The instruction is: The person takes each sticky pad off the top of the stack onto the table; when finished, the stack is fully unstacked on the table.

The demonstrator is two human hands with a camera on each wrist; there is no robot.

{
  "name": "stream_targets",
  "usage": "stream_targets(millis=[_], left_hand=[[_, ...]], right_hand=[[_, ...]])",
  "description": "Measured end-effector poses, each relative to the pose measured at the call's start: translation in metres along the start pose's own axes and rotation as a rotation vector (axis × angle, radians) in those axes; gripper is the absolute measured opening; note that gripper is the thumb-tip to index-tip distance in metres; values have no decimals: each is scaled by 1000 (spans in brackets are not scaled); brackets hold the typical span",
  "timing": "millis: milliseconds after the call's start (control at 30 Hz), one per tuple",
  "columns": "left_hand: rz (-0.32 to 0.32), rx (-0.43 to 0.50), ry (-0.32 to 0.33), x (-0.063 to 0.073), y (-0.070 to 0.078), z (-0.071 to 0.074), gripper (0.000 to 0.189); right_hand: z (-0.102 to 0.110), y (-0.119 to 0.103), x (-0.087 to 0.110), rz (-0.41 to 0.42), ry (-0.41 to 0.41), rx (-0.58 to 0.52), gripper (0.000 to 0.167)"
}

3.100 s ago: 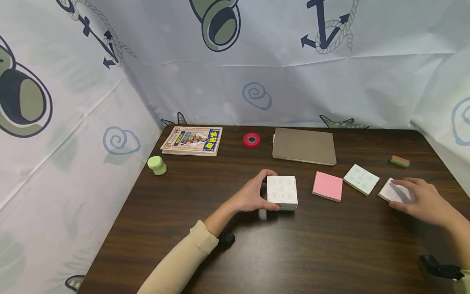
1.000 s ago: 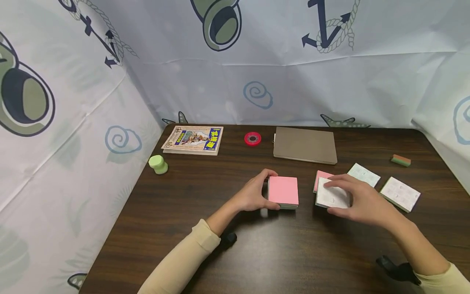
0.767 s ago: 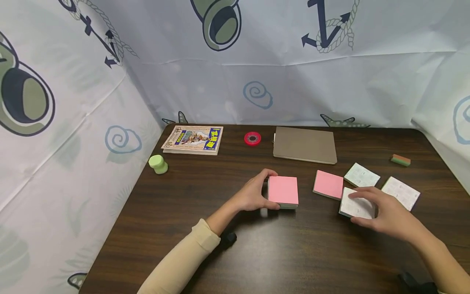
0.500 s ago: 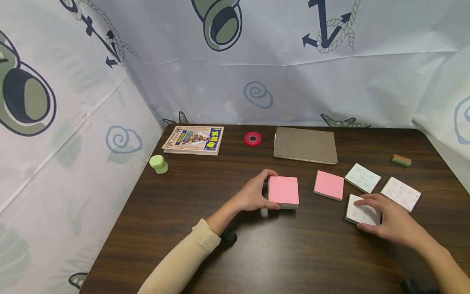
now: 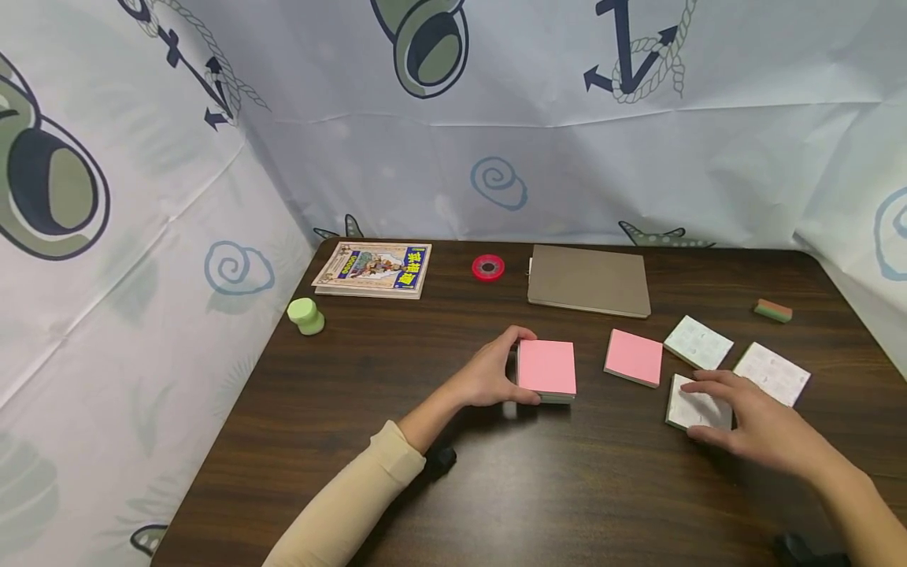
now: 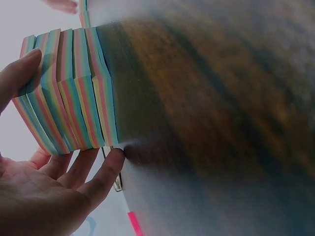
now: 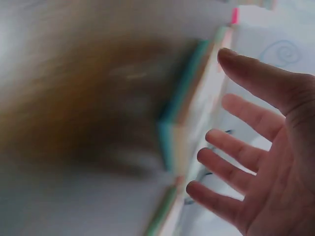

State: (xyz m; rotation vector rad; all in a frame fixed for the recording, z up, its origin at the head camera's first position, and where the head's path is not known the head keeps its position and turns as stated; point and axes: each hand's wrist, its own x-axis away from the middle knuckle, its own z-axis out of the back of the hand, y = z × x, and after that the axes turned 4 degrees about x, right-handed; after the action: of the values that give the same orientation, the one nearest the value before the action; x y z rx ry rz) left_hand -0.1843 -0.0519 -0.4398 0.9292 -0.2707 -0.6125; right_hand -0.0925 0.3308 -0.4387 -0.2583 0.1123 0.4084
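Left hand [image 5: 489, 374]: thumb and fingers gripping opposite sides of the pink-topped stack of sticky-note pads [image 5: 546, 374], upright on the dark wood-grain table [image 5: 567, 488]. Left wrist view shows striped edges, the pads stepped out of line with one another; thumb lies against the upper ones.

Right hand [image 5: 765, 425]: spread wide over a white-topped pad [image 5: 689, 411], thumb by its near edge, fingers extended. Right wrist view is blurred; contact cannot be told, though no grip shows. Pad appears to lie flat, apart from the stack. Near it: single pink-topped pad [image 5: 633, 358] and two other white-topped pads [image 5: 697, 342] [image 5: 772, 374].

Risks (judged): a harder squeeze by the left thumb, bearing on the upper layers, could shear the uneven stack and slide the top pads off. A low sideways sweep of the right fingers could knock the neighbouring white-topped pads, since the gaps there are narrow
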Motion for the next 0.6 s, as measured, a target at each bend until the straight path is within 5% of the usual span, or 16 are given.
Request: stream_targets(millis=[133, 267, 600], left_hand=[[-6, -3, 4, -1, 1, -1, 87], [-7, -1, 3, 0, 1, -1, 86], [6, 4, -5, -1, -1, -1, 86]], right_hand=[[21, -19, -15, -32, -42, -25, 56], [27, -41, -35, 59, -20, -98, 50], [-2, -91, -88, 206, -62, -228, 62]])
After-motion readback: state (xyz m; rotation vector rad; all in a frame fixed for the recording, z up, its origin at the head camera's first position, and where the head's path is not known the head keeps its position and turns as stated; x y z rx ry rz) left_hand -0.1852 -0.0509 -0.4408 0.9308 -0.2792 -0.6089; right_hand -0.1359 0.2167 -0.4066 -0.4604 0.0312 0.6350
